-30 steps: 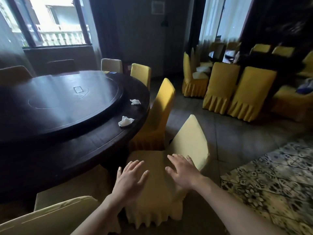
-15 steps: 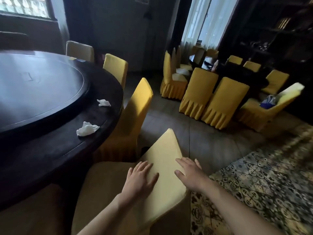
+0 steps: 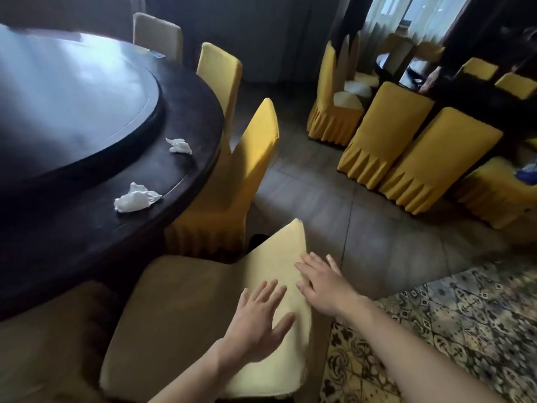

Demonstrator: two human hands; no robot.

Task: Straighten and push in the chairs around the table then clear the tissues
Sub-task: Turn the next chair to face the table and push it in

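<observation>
Hands (image 3: pixel 255 318) (image 3: pixel 325 289) flat, fingers (image 3: pixel 271 289) spread over chair back (image 3: pixel 279 257)

Grey stone floor tiles (image 3: pixel 305 196) are stretching toward 12 o'clock, meeting a dark wall (image 3: pixel 261 33). At 2 o'clock, daylight is glowing through sheer white curtains (image 3: pixel 386 21); at 4 o'clock, a patterned floral carpet (image 3: pixel 465 330) is lying.

Left hand (image 3: pixel 255 317) and right hand (image 3: pixel 324 283) flat on yellow chair (image 3: pixel 270 266) back, 2 tissues (image 3: pixel 135 199) on round table (image 3: pixel 180 112)
</observation>
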